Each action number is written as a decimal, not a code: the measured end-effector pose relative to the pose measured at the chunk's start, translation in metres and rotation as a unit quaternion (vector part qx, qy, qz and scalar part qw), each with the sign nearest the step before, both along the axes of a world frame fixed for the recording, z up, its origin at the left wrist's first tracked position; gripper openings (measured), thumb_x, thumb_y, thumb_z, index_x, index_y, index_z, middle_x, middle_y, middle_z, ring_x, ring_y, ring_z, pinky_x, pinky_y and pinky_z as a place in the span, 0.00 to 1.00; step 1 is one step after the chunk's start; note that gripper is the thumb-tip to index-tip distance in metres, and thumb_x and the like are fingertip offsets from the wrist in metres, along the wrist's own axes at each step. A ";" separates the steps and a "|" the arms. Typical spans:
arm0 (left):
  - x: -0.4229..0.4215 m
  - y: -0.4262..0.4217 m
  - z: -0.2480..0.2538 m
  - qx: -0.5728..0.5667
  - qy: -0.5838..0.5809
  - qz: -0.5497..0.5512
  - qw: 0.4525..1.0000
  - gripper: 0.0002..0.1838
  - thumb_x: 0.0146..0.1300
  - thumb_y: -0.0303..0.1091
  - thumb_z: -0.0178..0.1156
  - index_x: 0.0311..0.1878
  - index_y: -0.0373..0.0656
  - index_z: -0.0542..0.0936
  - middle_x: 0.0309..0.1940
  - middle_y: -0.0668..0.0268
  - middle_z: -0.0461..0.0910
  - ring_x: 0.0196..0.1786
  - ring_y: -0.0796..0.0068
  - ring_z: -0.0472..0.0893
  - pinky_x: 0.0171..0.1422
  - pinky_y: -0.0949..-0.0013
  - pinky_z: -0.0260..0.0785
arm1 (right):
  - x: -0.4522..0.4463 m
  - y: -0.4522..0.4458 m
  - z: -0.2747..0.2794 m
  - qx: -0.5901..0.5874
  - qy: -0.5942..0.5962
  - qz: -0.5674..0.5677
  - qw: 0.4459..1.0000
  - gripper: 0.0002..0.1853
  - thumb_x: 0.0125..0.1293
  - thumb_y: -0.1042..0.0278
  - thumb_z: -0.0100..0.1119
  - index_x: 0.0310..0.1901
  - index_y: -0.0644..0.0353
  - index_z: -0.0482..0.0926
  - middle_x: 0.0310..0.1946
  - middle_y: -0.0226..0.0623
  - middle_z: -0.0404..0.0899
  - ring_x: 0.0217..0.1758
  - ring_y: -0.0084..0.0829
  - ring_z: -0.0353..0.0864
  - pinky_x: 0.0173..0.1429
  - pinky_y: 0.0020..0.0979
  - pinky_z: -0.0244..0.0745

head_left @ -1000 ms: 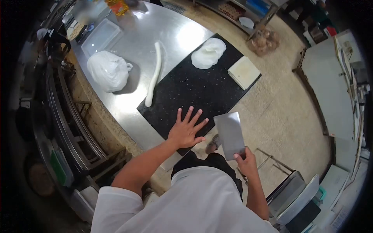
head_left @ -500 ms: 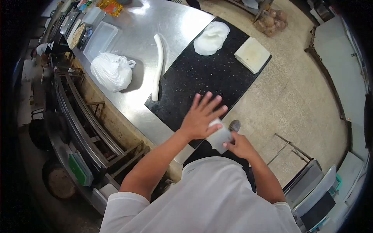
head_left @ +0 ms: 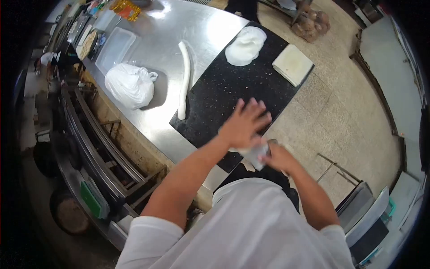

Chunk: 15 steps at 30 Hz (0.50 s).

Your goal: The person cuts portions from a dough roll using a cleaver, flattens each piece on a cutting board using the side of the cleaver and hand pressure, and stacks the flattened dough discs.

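My right hand [head_left: 281, 158] grips a flat, pale-grey dough scraper [head_left: 254, 154] at the near edge of a black speckled board [head_left: 224, 96]. Over that edge, my left hand [head_left: 244, 125] is palm down with fingers spread, its heel beside the scraper and partly covering it. Both hands are blurred. Just under the left wrist shows a bit of something white [head_left: 233, 149], mostly hidden. A long dough rope [head_left: 184, 80] lies along the board's left side. Flattened white dough rounds [head_left: 245, 45] overlap at the far end, near a stack of square dough sheets [head_left: 293, 65].
On the steel table [head_left: 174, 22] sit a knotted white plastic bag [head_left: 131, 86], a clear plastic tub [head_left: 115, 50] and an oil bottle [head_left: 126, 10]. Another person [head_left: 56, 60] is at the far left. A metal-framed rack [head_left: 338, 168] stands at right.
My left hand has shifted slightly right and away from me, staying spread. The scraper has turned a little in my right hand. A dark-clothed figure shows more at the table's far end.
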<state>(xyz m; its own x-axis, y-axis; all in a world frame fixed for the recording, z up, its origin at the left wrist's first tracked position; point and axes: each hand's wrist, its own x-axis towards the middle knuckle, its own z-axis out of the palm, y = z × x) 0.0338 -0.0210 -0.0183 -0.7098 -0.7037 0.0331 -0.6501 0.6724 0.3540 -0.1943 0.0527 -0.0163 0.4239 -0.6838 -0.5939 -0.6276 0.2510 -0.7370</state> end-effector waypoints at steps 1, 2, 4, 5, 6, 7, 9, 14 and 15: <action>0.007 0.024 -0.010 0.009 -0.008 -0.096 0.995 0.43 0.67 0.71 0.54 0.78 0.54 0.70 0.83 0.56 0.60 0.86 0.47 0.54 0.85 0.29 0.40 | -0.004 0.023 0.007 0.017 0.008 0.021 1.000 0.33 0.61 0.49 0.75 0.56 0.70 0.79 0.47 0.61 0.87 0.53 0.60 0.87 0.61 0.48 0.79; 0.016 0.038 -0.003 0.097 -0.028 -0.179 0.979 0.43 0.67 0.72 0.53 0.78 0.56 0.71 0.82 0.59 0.62 0.87 0.51 0.53 0.85 0.29 0.40 | -0.003 0.054 -0.007 0.022 -0.008 -0.029 0.999 0.36 0.59 0.51 0.77 0.60 0.70 0.76 0.48 0.62 0.86 0.54 0.60 0.86 0.62 0.49 0.79; 0.009 0.045 -0.019 0.073 0.013 -0.155 0.985 0.42 0.67 0.72 0.53 0.78 0.57 0.71 0.82 0.61 0.63 0.87 0.57 0.54 0.86 0.32 0.40 | 0.018 0.058 0.002 0.019 0.113 -0.011 0.993 0.41 0.57 0.48 0.78 0.64 0.69 0.73 0.48 0.62 0.86 0.54 0.59 0.87 0.60 0.50 0.80; 0.008 0.040 -0.028 0.084 0.018 -0.158 0.984 0.42 0.67 0.72 0.53 0.78 0.57 0.71 0.82 0.61 0.63 0.87 0.57 0.54 0.86 0.32 0.40 | 0.017 0.046 0.006 0.031 0.116 -0.013 0.993 0.41 0.57 0.48 0.78 0.64 0.69 0.73 0.48 0.62 0.86 0.54 0.59 0.87 0.60 0.50 0.80; 0.010 0.028 -0.020 0.058 -0.007 -0.147 0.987 0.42 0.67 0.72 0.53 0.78 0.56 0.72 0.82 0.61 0.64 0.87 0.58 0.54 0.86 0.33 0.39 | 0.019 0.024 0.016 0.043 0.130 -0.008 0.991 0.41 0.56 0.47 0.79 0.63 0.69 0.75 0.48 0.62 0.86 0.54 0.58 0.87 0.59 0.51 0.81; 0.010 0.020 -0.015 0.026 -0.030 -0.140 0.989 0.42 0.68 0.72 0.53 0.77 0.56 0.72 0.81 0.61 0.64 0.87 0.59 0.55 0.87 0.34 0.39 | 0.018 0.010 0.020 0.050 0.145 -0.008 0.988 0.40 0.56 0.47 0.79 0.61 0.69 0.76 0.47 0.61 0.86 0.54 0.58 0.87 0.58 0.51 0.81; 0.013 -0.014 -0.019 0.001 -0.017 -0.117 0.993 0.42 0.68 0.72 0.52 0.77 0.55 0.73 0.81 0.61 0.64 0.86 0.57 0.56 0.87 0.34 0.38 | 0.015 -0.028 0.014 0.023 0.145 0.012 0.989 0.38 0.55 0.47 0.79 0.59 0.69 0.77 0.47 0.61 0.86 0.54 0.57 0.87 0.58 0.51 0.81; 0.024 -0.035 -0.018 -0.022 0.029 -0.053 0.998 0.42 0.68 0.73 0.52 0.76 0.56 0.74 0.81 0.60 0.64 0.86 0.52 0.56 0.87 0.34 0.38 | 0.032 -0.028 0.018 0.065 0.172 0.020 0.983 0.35 0.54 0.47 0.80 0.53 0.67 0.80 0.48 0.60 0.86 0.54 0.57 0.87 0.59 0.51 0.80; 0.028 -0.009 -0.020 -0.008 0.012 -0.088 0.996 0.41 0.67 0.73 0.52 0.75 0.57 0.75 0.81 0.61 0.65 0.86 0.51 0.56 0.87 0.35 0.38 | 0.029 0.006 0.011 0.039 0.120 0.002 0.992 0.36 0.53 0.46 0.81 0.53 0.68 0.80 0.49 0.61 0.85 0.53 0.57 0.87 0.58 0.50 0.81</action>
